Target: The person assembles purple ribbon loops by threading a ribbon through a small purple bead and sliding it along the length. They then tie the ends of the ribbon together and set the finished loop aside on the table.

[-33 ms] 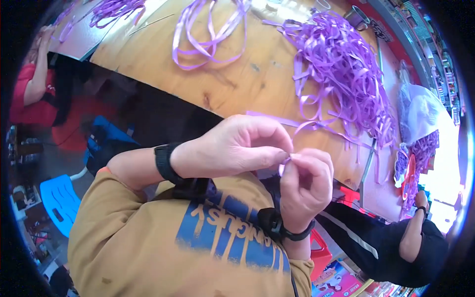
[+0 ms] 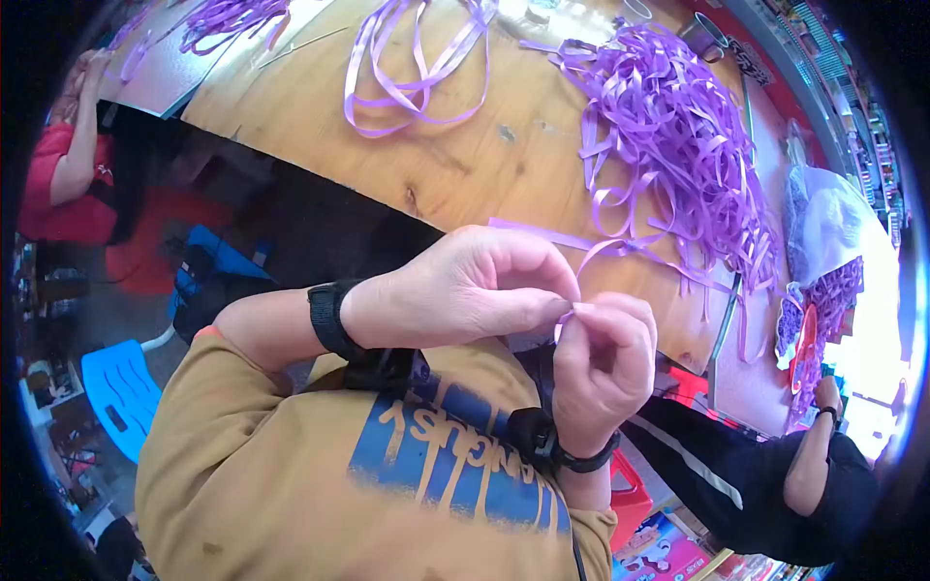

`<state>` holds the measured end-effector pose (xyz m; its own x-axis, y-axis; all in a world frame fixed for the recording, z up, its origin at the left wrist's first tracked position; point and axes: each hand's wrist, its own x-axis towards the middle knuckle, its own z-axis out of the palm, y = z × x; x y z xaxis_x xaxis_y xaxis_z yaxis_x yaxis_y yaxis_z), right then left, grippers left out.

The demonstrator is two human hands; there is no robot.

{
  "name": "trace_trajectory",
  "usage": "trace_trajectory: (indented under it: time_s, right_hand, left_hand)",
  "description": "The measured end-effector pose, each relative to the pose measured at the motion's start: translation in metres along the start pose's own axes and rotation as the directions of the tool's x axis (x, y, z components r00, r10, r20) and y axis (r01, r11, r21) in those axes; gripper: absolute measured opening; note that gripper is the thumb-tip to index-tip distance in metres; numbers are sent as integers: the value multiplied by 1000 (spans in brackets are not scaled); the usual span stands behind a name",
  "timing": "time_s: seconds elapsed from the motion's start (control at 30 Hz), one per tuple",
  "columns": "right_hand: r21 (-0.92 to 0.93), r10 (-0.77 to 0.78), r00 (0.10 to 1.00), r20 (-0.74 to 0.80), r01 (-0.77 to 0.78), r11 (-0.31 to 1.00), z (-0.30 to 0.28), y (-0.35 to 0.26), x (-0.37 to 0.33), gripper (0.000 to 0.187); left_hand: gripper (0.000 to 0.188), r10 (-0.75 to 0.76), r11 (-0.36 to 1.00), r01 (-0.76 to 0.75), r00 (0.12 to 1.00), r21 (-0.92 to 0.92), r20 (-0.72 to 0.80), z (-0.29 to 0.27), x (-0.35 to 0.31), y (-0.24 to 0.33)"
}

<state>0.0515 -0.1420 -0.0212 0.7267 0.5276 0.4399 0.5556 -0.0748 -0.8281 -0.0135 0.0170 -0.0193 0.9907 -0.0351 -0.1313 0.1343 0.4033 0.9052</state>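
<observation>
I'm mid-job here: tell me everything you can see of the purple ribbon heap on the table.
The purple ribbon heap is a loose tangle of narrow, flat strips with a satin-like sheen, looping over one another. It lies on the right part of the wooden table, its right side spilling onto an adjoining pale surface. Stray strands trail toward the person; one curls down near the fingertips, its end hidden. Neither the left hand nor the right hand rests on the heap.
</observation>
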Motion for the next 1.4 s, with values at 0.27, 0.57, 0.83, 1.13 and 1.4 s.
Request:
trace_trajectory:
  time_s: [0.27,0.57,0.83,1.13,1.4]
  right_hand:
    - [-66,-68,997,44,71,995,-3,11,2,23]
    - [-47,69,993,98,-64,997,-10,7,1,14]
    - [-8,25,996,89,-24,1000,-9,13,0,11]
    - [2,126,983,136,-127,992,-16,8,1,7]
    - [-8,100,984,149,-100,995,-14,7,-1,8]
  left_hand:
    - [7,219,894,-187,975,406,-33,2,8,-11]
    - [6,439,714,-324,898,621,-37,3,14,-13]
    - [5,504,661,-370,864,653,-20,2,17,-19]
    - [11,545,600,-391,839,697,1,-2,13,-20]
    - [13,646,177,-523,701,834,302,1,17,-16]
